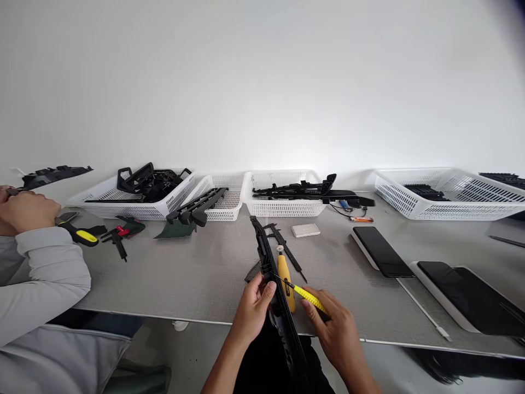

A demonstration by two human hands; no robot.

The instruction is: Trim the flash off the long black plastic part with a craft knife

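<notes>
My left hand (254,306) is closed around a long black plastic part (283,314), which slants from the table's edge down over my lap. Gripped in my right hand (338,323) is a slim yellow-handled scraping tool (308,297); its thin dark tip meets the side of the part, though the exact contact is too small to make out. Just behind the part lies a thicker tool with a plain yellow handle (286,282). A dark caliper (286,244) rests beyond it on the grey table (197,273).
White baskets with black plastic parts line the wall, including a middle basket (287,207) and a right one (451,210). Two phones (383,251) (471,298) and a white cable (424,312) lie at right. A co-worker's grey sleeve (53,268) reaches in from the left.
</notes>
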